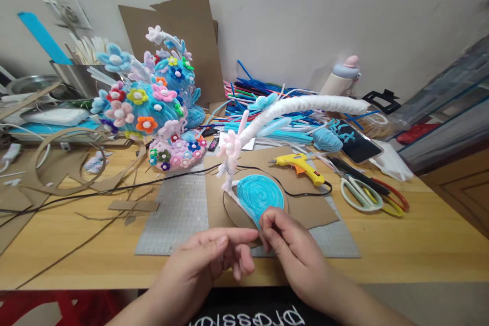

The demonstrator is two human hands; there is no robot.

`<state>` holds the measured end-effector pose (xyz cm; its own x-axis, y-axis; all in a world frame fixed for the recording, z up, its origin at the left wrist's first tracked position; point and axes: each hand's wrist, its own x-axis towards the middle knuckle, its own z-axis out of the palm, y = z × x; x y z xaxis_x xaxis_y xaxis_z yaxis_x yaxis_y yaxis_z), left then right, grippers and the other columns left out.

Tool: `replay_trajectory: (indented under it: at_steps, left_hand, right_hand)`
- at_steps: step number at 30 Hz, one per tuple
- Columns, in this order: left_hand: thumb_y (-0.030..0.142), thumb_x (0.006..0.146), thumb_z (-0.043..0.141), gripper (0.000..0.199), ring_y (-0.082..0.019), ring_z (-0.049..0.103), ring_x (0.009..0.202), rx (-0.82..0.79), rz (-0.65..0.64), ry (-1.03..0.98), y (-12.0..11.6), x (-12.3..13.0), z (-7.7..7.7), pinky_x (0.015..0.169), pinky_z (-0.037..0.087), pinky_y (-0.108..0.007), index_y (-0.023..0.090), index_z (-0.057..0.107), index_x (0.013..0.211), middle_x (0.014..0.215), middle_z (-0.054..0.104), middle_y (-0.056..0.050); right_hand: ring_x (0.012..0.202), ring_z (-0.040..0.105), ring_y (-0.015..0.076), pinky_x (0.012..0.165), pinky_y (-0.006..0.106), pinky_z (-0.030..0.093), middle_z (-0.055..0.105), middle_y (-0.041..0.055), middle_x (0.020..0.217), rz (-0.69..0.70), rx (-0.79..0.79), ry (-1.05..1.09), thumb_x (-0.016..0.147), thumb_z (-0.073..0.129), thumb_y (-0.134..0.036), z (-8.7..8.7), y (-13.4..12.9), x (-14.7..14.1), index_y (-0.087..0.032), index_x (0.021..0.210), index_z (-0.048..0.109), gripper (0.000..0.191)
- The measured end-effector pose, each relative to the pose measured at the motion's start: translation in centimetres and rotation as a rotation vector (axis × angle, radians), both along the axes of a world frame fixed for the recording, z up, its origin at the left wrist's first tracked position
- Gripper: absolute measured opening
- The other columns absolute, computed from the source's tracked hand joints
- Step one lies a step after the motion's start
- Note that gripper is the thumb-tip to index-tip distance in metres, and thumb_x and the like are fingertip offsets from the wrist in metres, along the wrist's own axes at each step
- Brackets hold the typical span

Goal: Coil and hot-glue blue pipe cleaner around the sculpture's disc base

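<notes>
Over cardboard (317, 209), turquoise spiral disc (262, 194)

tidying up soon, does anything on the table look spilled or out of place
No spill shows. The cardboard offcuts left of the grey cutting mat look untidy: they lie strewn and overlapping, with a black cord trailing across them.

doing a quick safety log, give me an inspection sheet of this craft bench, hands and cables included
surface: wooden table, gridded cutting mat partly under cardboard
job's things: blue spiral disc, pink flower beside it, white fuzzy stem arching behind
clutter: cardboard offcuts left, heaped pipe cleaners at the back
hands: left hand loosely open, index extended; right hand pinched at the disc's near edge, contents unclear
cables: black cord trails from yellow glue gun
surroundings: wall socket at left
</notes>
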<state>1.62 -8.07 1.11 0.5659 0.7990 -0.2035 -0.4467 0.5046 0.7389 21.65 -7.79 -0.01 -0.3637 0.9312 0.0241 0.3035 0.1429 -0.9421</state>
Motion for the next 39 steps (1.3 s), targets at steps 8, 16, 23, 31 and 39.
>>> replay_trajectory:
  at_steps: [8, 16, 23, 31, 39]
  left_hand:
    - [0.047, 0.083, 0.067, 0.053, -0.022, 0.053, 0.116, 0.027, 0.031, -0.03, 0.3, 0.9, 0.0, 0.092, 0.043, -0.029, 0.024, 0.058, 0.13, 0.121, 0.061, -0.008]
    - [0.064, 0.077, 0.064, 0.074, -0.035, 0.037, 0.135, 0.141, 0.012, 0.149, 0.7, 1.5, -0.8, 0.111, 0.023, -0.054, 0.024, 0.048, 0.137, 0.145, 0.044, -0.013]
    - [0.066, 0.076, 0.063, 0.075, -0.034, 0.041, 0.131, 0.186, 0.055, 0.178, 0.6, 1.9, -1.4, 0.11, 0.027, -0.052, 0.023, 0.047, 0.136, 0.141, 0.047, -0.013]
    - [0.059, 0.081, 0.063, 0.062, -0.029, 0.049, 0.122, 0.179, 0.026, 0.22, 0.3, 1.8, -1.8, 0.102, 0.038, -0.044, 0.024, 0.05, 0.132, 0.132, 0.054, -0.01]
    - [0.049, 0.09, 0.054, 0.032, -0.022, 0.057, 0.103, 0.329, 0.056, 0.484, 0.0, 0.0, -1.8, 0.093, 0.043, -0.036, 0.024, 0.063, 0.108, 0.105, 0.064, -0.004]
  right_hand:
    - [0.071, 0.044, 0.0115, 0.069, 0.026, 0.041, 0.045, -0.0014, 0.077, 0.045, -0.048, 0.283, 0.098, 0.04, -0.03, 2.0, -0.4, -1.6, -0.02, 0.083, 0.046, 0.019]
    - [0.064, 0.048, 0.0075, 0.06, 0.02, 0.042, 0.049, -0.0035, 0.074, 0.059, -0.314, 0.572, 0.087, 0.06, -0.028, 2.0, -0.7, -3.8, -0.019, 0.083, 0.05, 0.015]
    - [0.059, 0.05, 0.0079, 0.057, 0.02, 0.042, 0.05, -0.0029, 0.067, 0.028, -0.132, 0.407, 0.088, 0.057, -0.023, 2.0, -0.4, -3.4, -0.018, 0.074, 0.051, 0.016]
    - [0.061, 0.044, 0.0095, 0.056, 0.022, 0.038, 0.047, -0.0027, 0.067, 0.104, -0.159, 0.316, 0.094, 0.049, -0.033, 1.2, -0.9, -2.8, -0.019, 0.076, 0.045, 0.023]
    - [0.061, 0.054, 0.0114, 0.054, 0.024, 0.045, 0.055, 0.0001, 0.071, -0.302, -0.048, 0.486, 0.087, 0.062, -0.03, 1.5, -0.6, 6.5, -0.023, 0.074, 0.055, 0.017]
